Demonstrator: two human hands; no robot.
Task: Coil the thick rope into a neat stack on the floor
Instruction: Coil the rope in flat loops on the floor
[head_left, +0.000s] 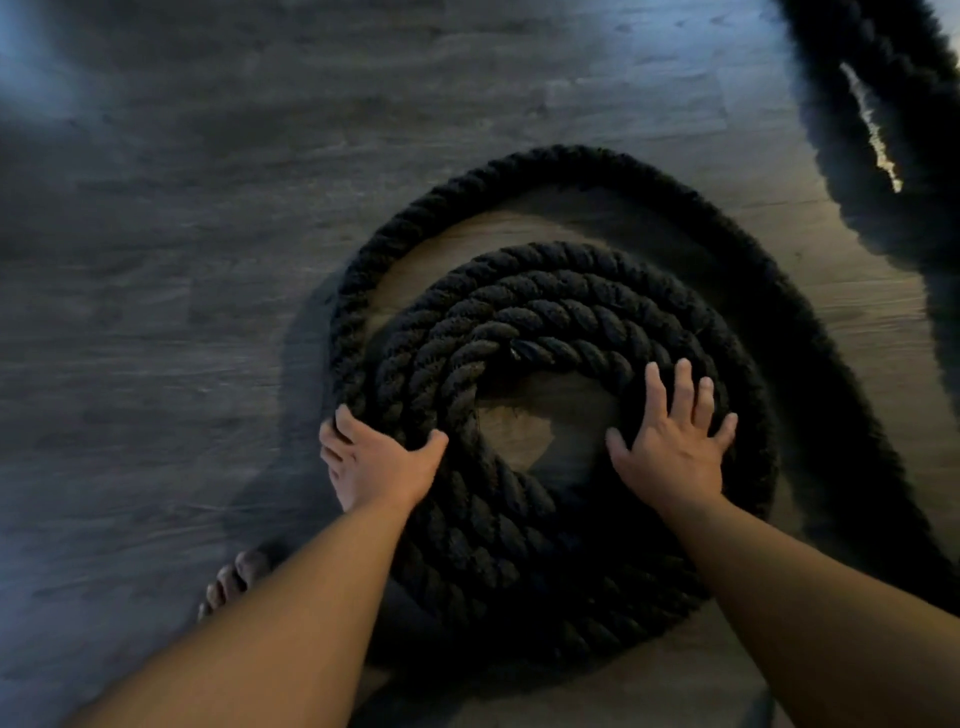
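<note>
- Head view, counts: one thick black rope (545, 312), two hands and one bare foot (234, 582).
- The rope lies on the grey wood-look floor (156, 260), just right of the frame's centre, wound flat into a round coil with a bare hole in the middle. About four turns show across its top; the dim light hides the exact count.
- One loose outer loop (519, 161) stands apart from the coil, sweeping from 9 o'clock over 12 and down past 4 o'clock.
- A blurred dark stretch (893, 104) of rope crosses the frame at 1 o'clock; I cannot tell where it joins.
- Left hand (382, 462): at the coil's 9 o'clock edge, grip clamped on the rope, fingers curled over the outer side, thumb on top.
- Right hand (670, 452): at 3 o'clock of the hole, grip apart, fingers straight and spread, palm flat on the turns.
- The foot rests on the floor at 7 o'clock, beside the left forearm.
</note>
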